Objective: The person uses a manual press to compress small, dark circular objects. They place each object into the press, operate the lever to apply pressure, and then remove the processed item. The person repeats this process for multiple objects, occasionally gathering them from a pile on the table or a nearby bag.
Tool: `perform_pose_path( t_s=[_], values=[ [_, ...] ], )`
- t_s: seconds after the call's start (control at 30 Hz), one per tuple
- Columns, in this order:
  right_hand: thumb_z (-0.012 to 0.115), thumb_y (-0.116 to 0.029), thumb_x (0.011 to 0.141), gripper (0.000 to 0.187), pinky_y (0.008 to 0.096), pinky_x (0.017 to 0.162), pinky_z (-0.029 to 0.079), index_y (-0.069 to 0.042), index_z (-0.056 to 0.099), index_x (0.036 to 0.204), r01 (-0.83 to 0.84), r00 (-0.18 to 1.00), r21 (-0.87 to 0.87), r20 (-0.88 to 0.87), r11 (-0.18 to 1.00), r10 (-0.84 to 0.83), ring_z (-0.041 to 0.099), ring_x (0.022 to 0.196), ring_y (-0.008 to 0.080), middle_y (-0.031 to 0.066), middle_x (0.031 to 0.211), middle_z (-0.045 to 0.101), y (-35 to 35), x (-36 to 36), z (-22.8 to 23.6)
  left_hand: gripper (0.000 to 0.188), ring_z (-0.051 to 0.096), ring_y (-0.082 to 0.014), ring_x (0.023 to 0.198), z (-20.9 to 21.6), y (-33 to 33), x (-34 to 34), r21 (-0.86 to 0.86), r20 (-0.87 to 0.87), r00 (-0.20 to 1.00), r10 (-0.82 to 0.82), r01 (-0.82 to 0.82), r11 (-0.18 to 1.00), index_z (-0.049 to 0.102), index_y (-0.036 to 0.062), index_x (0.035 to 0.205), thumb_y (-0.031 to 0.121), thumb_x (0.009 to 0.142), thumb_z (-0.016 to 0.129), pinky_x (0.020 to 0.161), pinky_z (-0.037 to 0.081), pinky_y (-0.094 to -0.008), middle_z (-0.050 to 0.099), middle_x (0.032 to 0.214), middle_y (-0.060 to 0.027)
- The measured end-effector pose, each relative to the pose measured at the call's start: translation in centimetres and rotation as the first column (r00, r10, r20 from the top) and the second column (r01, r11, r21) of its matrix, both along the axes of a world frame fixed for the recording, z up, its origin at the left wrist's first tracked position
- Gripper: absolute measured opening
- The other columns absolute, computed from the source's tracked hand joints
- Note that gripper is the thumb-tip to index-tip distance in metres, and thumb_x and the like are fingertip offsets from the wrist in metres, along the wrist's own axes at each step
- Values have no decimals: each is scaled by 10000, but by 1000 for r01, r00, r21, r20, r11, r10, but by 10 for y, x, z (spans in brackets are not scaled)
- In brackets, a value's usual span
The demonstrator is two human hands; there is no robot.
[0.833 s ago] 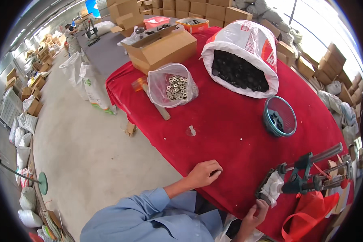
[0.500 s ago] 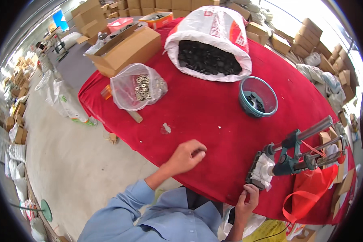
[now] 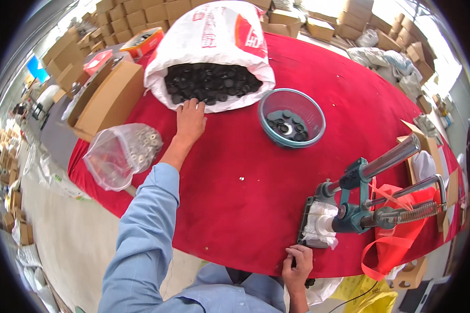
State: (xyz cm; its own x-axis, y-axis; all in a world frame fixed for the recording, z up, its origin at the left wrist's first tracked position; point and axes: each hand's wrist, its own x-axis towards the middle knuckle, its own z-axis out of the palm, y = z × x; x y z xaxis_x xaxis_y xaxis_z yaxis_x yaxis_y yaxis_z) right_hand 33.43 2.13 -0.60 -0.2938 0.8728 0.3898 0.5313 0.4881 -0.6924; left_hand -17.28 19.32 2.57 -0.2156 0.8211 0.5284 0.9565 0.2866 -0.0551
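Observation:
My left hand (image 3: 191, 122) reaches far forward to the mouth of a white woven sack (image 3: 209, 34) with red print. Its fingers are stretched out, the tips at the sack's lower lip beside a heap of black round caps (image 3: 214, 83). Close to the table's front edge is my right hand (image 3: 297, 265), fingers curled together around something dark that I cannot make out. Just beyond it stands a green hand press (image 3: 350, 190) with a steel column and spring. White wrapping (image 3: 318, 221) covers its base.
A blue-green plastic basket (image 3: 318, 135) holding black ring-shaped parts stands right of the sack. Left lie a clear bag (image 3: 107, 161) of metal rings and a cardboard box (image 3: 112, 99). A red bag (image 3: 397, 245) hangs by the press. Red cloth (image 3: 224, 208) covers the table.
My left hand has moved forward from the near part of the table to the sack's mouth. The view has shifted; my right hand stays by the press base.

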Motion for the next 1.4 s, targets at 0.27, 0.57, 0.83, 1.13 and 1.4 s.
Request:
perform_pose_path(
  t_s=[0.27, 0.57, 0.83, 1.13, 1.4],
  values=[
    [665, 92, 755, 248, 399, 808, 528, -53, 719, 949, 32, 999, -26, 20, 999, -32, 640, 911, 303, 121, 992, 684, -1, -6, 2, 417, 713, -257, 906, -14, 64, 111, 305, 811, 426, -402, 278, 911, 599, 1, 1319, 240, 989, 685, 817, 585, -418, 696, 1125, -148],
    [666, 86, 749, 251, 406, 826, 510, -62, 717, 945, 27, 990, 2, 137, 1000, -27, 621, 926, 303, 108, 985, 675, 0, -11, 5, 558, 728, -218, 909, -2, 97, 208, 355, 935, -165, -315, 387, 851, 474, -22, 1464, 310, 1043, 629, 779, 613, -379, 670, 1230, -177],
    [673, 69, 748, 261, 407, 817, 504, -84, 721, 954, 47, 987, 12, 156, 999, -49, 614, 926, 300, 89, 1006, 679, -1, -14, 3, 388, 629, -379, 1096, -15, 66, 76, 222, 243, 954, -176, 122, 968, 696, 23, 1154, 206, 828, 804, 897, 532, -502, 651, 1173, -174],
    [656, 90, 761, 240, 398, 841, 500, -58, 710, 942, 41, 987, 13, 155, 999, -42, 613, 957, 304, 118, 999, 665, -3, -14, 4, 168, 667, -305, 1031, -41, 78, 29, -10, -51, 989, -138, 138, 990, 712, 83, 1034, 121, 872, 684, 806, 557, -467, 667, 1060, -106],
    [681, 71, 739, 257, 413, 830, 519, -77, 722, 946, 52, 988, 54, 145, 997, -60, 621, 943, 306, 98, 1001, 679, -2, -13, 0, 113, 726, -319, 924, -35, 99, 27, -90, -71, 985, -160, 153, 984, 714, 48, 960, 101, 876, 660, 747, 613, -435, 696, 997, -161]
  ],
)
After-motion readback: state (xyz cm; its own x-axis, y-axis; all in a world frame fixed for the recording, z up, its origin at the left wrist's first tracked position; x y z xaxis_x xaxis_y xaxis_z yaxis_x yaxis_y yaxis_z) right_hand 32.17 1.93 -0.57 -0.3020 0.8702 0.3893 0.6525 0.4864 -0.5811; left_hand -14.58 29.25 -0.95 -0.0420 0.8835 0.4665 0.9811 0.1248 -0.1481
